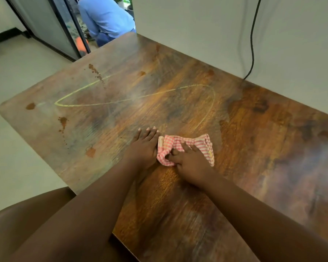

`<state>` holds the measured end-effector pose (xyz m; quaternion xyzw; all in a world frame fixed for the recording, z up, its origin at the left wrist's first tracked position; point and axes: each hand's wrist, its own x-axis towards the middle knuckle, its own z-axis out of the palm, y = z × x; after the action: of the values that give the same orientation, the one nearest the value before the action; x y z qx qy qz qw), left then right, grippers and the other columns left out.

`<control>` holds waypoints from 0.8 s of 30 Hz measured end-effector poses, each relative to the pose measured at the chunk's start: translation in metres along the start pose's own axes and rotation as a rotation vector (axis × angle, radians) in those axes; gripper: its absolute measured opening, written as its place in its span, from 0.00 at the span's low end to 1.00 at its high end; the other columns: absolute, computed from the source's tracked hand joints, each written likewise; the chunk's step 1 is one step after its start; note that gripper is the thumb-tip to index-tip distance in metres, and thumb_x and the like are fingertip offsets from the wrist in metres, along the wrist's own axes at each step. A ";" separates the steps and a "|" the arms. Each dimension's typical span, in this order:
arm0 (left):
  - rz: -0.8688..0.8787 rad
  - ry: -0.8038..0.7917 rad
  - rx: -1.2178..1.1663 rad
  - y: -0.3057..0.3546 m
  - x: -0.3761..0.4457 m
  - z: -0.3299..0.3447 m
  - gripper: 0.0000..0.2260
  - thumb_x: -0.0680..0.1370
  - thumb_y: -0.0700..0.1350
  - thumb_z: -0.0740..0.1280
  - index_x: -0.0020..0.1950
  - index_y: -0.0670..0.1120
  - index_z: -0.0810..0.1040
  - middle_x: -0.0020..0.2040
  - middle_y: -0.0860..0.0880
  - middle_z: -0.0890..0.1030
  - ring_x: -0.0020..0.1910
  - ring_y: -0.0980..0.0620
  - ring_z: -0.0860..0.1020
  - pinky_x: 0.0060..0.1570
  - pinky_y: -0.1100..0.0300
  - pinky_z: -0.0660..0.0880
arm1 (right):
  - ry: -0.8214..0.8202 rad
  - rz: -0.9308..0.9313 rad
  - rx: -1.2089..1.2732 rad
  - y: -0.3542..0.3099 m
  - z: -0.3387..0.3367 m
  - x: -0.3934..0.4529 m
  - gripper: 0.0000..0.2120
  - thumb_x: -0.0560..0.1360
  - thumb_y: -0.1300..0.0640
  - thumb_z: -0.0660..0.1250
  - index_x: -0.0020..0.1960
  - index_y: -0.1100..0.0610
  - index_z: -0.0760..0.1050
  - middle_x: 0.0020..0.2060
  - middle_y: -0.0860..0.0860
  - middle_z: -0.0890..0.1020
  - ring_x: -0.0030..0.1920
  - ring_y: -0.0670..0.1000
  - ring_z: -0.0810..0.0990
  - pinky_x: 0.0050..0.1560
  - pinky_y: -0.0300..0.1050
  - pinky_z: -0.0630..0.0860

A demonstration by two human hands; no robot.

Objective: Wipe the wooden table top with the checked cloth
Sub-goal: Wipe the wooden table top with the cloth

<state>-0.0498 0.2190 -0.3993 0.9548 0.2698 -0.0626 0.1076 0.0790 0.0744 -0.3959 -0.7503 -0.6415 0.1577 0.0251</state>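
Head view, one frame. The pink-and-white checked cloth (186, 149) lies bunched on the dark, mottled wooden bench (254, 148), just below the frame centre. The right hand (192, 163) lies on top of it, fingers (186, 147) curled into the folds and gripping the fabric. The left hand (145, 146) lies flat on the wood just beside the cloth's left edge, fingers straight and released, holding nothing; whether it touches the fabric is not clear.

Dirt still present: a thin yellowish looping line (133, 100) across the centre and upper left of the bench, and brown splashes (62, 122) along the left side, with more toward the upper left.

Judgement: wiping is at an early stage; the marked area lies ahead and to the left of the cloth.

How to do this step well:
- Spread the wad a little so more fabric meets the wood; a tight bunch only cleans a narrow track.
- Press down through the palm and push toward the yellow line in overlapping passes.
- Keep the left hand planted as a brace, clear of the path.
- Work the brown splashes from their outer edge inward to avoid smearing.
- Turn to a clean fold once one face is soiled.

A brown padded seat (17, 220) sits at lower left; a person in a blue shirt (106, 17) crouches at the top.
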 end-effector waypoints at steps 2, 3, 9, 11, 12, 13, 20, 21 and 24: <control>-0.009 -0.006 0.054 0.000 0.001 -0.003 0.26 0.82 0.54 0.43 0.79 0.47 0.49 0.79 0.47 0.50 0.78 0.50 0.45 0.71 0.54 0.30 | -0.006 -0.019 0.016 0.008 0.000 -0.022 0.24 0.74 0.50 0.50 0.69 0.41 0.68 0.72 0.44 0.67 0.74 0.58 0.57 0.71 0.57 0.53; -0.019 -0.015 0.071 0.001 0.001 -0.005 0.25 0.82 0.52 0.43 0.79 0.47 0.48 0.79 0.47 0.50 0.78 0.50 0.45 0.71 0.54 0.30 | 0.013 -0.018 0.021 0.013 0.000 -0.033 0.24 0.73 0.51 0.51 0.68 0.41 0.68 0.71 0.44 0.68 0.74 0.59 0.59 0.70 0.56 0.55; -0.094 -0.081 0.088 0.017 0.005 -0.010 0.26 0.83 0.54 0.43 0.79 0.47 0.46 0.79 0.47 0.47 0.78 0.49 0.44 0.70 0.55 0.31 | 0.041 0.055 0.018 0.057 -0.009 -0.048 0.23 0.75 0.54 0.58 0.69 0.40 0.67 0.72 0.45 0.67 0.73 0.55 0.61 0.70 0.50 0.60; -0.115 -0.075 0.091 0.023 0.006 -0.011 0.27 0.83 0.56 0.43 0.79 0.46 0.48 0.79 0.46 0.50 0.78 0.48 0.46 0.71 0.55 0.33 | 0.063 0.097 0.012 0.074 -0.017 -0.039 0.24 0.75 0.53 0.59 0.70 0.40 0.66 0.74 0.48 0.63 0.73 0.53 0.62 0.69 0.48 0.62; -0.123 -0.071 0.096 0.025 0.008 -0.011 0.27 0.82 0.56 0.43 0.79 0.46 0.49 0.79 0.45 0.50 0.78 0.47 0.47 0.70 0.55 0.33 | 0.093 0.137 0.040 0.081 -0.021 -0.033 0.25 0.74 0.54 0.60 0.70 0.41 0.66 0.74 0.51 0.62 0.72 0.54 0.63 0.68 0.48 0.64; -0.129 -0.071 0.102 0.028 0.009 -0.011 0.27 0.82 0.56 0.43 0.79 0.45 0.50 0.79 0.45 0.51 0.78 0.47 0.47 0.70 0.55 0.33 | 0.121 0.174 0.081 0.087 -0.025 -0.027 0.26 0.74 0.54 0.61 0.71 0.43 0.65 0.75 0.52 0.60 0.72 0.54 0.64 0.67 0.50 0.66; -0.141 -0.076 0.031 0.046 0.033 -0.005 0.27 0.83 0.56 0.43 0.79 0.45 0.47 0.79 0.45 0.48 0.78 0.48 0.45 0.71 0.54 0.34 | 0.069 0.190 -0.048 0.079 -0.025 0.026 0.27 0.79 0.50 0.52 0.76 0.49 0.50 0.77 0.54 0.53 0.75 0.56 0.52 0.73 0.55 0.51; -0.140 -0.071 0.013 0.048 0.038 -0.006 0.27 0.83 0.57 0.43 0.79 0.45 0.47 0.79 0.45 0.47 0.78 0.48 0.44 0.72 0.54 0.35 | 0.084 0.178 -0.054 0.076 -0.023 0.026 0.27 0.79 0.50 0.51 0.76 0.48 0.50 0.77 0.54 0.54 0.75 0.56 0.52 0.73 0.55 0.51; -0.118 -0.075 -0.059 0.050 0.052 -0.007 0.29 0.83 0.58 0.44 0.79 0.46 0.45 0.79 0.45 0.44 0.78 0.48 0.42 0.73 0.54 0.37 | 0.111 0.115 -0.053 0.074 -0.017 0.009 0.25 0.79 0.49 0.51 0.75 0.45 0.52 0.77 0.52 0.54 0.76 0.55 0.51 0.72 0.55 0.50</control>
<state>0.0210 0.2050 -0.3933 0.9306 0.3233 -0.0966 0.1416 0.1554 0.0730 -0.3994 -0.7939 -0.5990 0.1000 0.0319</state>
